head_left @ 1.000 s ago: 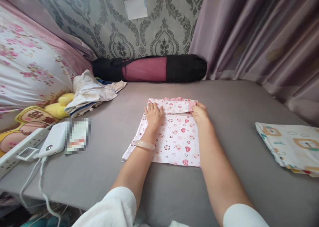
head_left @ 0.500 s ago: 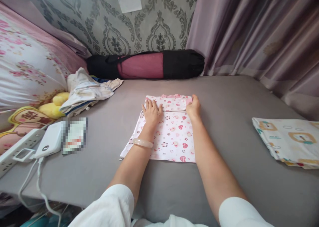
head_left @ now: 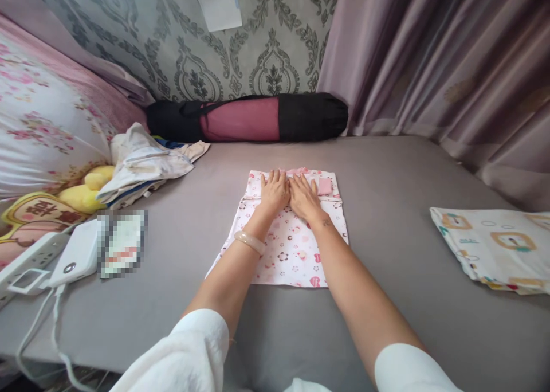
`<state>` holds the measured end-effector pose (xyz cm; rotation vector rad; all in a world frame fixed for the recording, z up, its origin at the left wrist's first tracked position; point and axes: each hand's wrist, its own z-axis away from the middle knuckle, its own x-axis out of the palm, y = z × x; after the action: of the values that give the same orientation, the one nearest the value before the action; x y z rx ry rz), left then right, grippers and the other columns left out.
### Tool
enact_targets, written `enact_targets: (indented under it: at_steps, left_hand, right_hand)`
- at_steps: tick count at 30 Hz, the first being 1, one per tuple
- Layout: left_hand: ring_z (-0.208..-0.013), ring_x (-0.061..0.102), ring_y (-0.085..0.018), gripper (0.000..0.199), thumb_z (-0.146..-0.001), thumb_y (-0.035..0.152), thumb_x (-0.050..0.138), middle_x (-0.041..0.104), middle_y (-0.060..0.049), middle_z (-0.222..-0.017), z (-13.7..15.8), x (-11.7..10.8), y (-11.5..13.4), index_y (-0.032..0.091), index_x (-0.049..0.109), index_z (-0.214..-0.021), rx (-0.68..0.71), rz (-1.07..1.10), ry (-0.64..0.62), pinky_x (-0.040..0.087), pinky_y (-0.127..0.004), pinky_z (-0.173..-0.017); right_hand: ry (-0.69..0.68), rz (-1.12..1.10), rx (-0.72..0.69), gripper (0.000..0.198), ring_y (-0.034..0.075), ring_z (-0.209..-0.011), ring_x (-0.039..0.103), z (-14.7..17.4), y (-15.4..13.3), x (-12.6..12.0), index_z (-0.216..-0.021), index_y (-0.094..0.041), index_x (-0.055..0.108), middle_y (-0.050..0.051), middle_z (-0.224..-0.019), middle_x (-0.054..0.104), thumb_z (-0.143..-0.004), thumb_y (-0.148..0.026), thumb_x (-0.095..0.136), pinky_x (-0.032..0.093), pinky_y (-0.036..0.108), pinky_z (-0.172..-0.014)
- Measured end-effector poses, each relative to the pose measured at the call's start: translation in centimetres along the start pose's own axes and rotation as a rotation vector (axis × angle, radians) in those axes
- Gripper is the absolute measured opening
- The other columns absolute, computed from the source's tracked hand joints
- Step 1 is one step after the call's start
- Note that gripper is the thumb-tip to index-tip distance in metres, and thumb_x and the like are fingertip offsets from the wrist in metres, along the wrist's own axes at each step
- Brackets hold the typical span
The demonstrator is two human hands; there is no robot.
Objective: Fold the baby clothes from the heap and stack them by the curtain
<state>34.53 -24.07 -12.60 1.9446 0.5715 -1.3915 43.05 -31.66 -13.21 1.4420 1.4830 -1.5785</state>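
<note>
In front of me a white garment (head_left: 296,260) with pink hearts and small flowers lies flat, its far part folded over into a band. My left hand (head_left: 275,191) rests palm down on that band, fingers stretched out. Right beside it my right hand (head_left: 304,196) also lies flat on the cloth, fingers spread, the two hands touching or nearly so. A plain pink patch (head_left: 325,186) shows at the band's right end. Some pink edging pokes out beyond the fingertips. Neither hand grips anything.
A grey sheet (head_left: 387,237) covers the surface. Folded clothes (head_left: 146,157) lie at left, near a yellow plush toy (head_left: 81,197). A power bank (head_left: 79,251) and a power strip (head_left: 36,257) sit nearer. A folded patterned cloth (head_left: 494,249) lies right; a black-and-red bag (head_left: 240,120) is along the wall.
My right hand has let go of the garment's right edge and moved left to lie flat beside my left hand. The right end of the band now lies flat. The view has shifted slightly.
</note>
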Motion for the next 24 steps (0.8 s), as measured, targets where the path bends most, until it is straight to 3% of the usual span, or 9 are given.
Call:
enact_targets:
  at_steps: [8,15,24]
  left_hand:
    - [-0.141,0.036,-0.026,0.05,-0.099,0.036,0.028,0.044,-0.012,-0.15,0.2,1.3,-1.7,0.017,0.046,-0.142,0.011,-0.046,0.042,0.021,-0.047,-0.118]
    - [-0.141,0.036,-0.028,0.056,-0.099,0.043,0.027,0.045,-0.018,-0.148,-0.1,1.0,-3.8,0.01,0.046,-0.14,-0.109,-0.104,0.083,0.021,-0.046,-0.118]
    - [-0.144,0.029,-0.027,0.068,-0.099,0.05,0.014,0.039,-0.014,-0.153,0.0,0.4,-4.9,0.008,0.04,-0.145,-0.233,-0.152,0.035,0.019,-0.046,-0.119]
  right_hand:
    - [-0.017,0.019,0.02,0.051,0.024,-0.146,0.022,0.0,0.0,0.4,-0.146,-0.016,0.042,0.009,-0.155,0.035,-0.098,-0.026,0.028,0.008,0.048,-0.118]
    - [0.022,0.073,0.099,0.056,0.028,-0.145,0.024,-0.1,0.3,0.4,-0.147,-0.005,0.037,0.015,-0.155,0.033,-0.098,-0.031,0.028,0.009,0.046,-0.119]
    - [0.005,0.198,0.244,0.059,0.025,-0.145,0.023,-0.3,1.2,0.0,-0.148,-0.001,0.034,0.016,-0.157,0.03,-0.099,-0.032,0.022,0.013,0.044,-0.118]
